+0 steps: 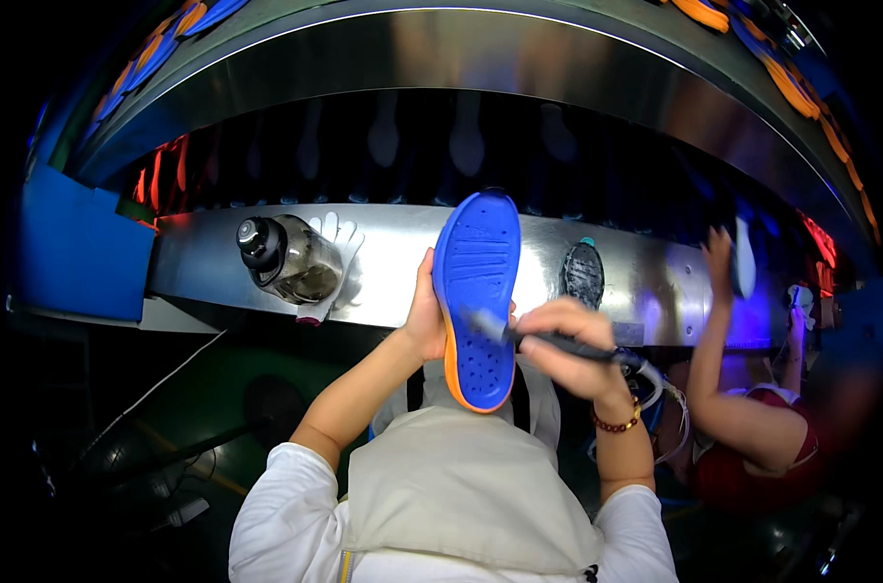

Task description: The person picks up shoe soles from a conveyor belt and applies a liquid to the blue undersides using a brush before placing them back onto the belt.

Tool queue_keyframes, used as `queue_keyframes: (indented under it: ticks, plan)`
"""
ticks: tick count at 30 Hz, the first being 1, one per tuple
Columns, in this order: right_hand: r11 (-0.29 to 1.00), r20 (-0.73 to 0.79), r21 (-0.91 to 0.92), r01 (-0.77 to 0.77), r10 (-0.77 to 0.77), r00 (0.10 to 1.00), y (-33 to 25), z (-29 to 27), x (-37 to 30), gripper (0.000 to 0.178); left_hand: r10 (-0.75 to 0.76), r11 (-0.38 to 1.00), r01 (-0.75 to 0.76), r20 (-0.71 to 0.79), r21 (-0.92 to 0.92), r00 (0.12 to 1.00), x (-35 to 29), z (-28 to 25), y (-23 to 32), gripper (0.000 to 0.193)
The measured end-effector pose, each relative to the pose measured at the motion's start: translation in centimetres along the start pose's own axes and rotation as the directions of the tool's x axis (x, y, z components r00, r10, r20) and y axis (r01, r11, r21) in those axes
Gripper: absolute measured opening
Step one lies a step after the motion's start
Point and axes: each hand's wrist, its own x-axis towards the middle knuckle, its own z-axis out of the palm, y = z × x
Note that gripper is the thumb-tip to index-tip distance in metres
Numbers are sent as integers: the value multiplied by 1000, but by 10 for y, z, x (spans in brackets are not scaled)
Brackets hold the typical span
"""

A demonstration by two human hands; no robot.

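Observation:
Upright in front of me is a blue shoe sole (478,248) with an orange sidewall, its grooved and dimpled face toward me. My left hand (424,316) grips it by its left edge, thumb up along the side. My right hand (570,352), slightly blurred, is closed around the dark handle of a brush (492,328). The pale, smeared bristles meet or hover just over the middle of the sole; I cannot tell which. A hose (647,377) runs near the handle's rear end.
On the metal ledge (412,262) stand a dark-capped bottle (305,262), a white glove (337,233) and a black teal-edged sole-shaped piece (584,267). A co-worker's arm (711,335) reaches in at right, near a pale sole (744,257). Pale soles (466,136) show in the dark opening beyond.

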Motion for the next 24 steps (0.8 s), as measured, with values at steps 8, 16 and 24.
queue_keyframes:
  ticks: [8,16,24]
  plan:
    - [984,164,89,156,-169,972,-17,-6,16,22,92,996,-93,85,1,992,3,21,-3,79]
    - [980,81,-14,199,-198,977,-15,-9,13,20,218,948,-252,181,193,959,0,36,2,94]
    - [961,48,-115,251,-247,968,-12,-12,8,20,358,915,-385,193,125,914,0,54,15,102]
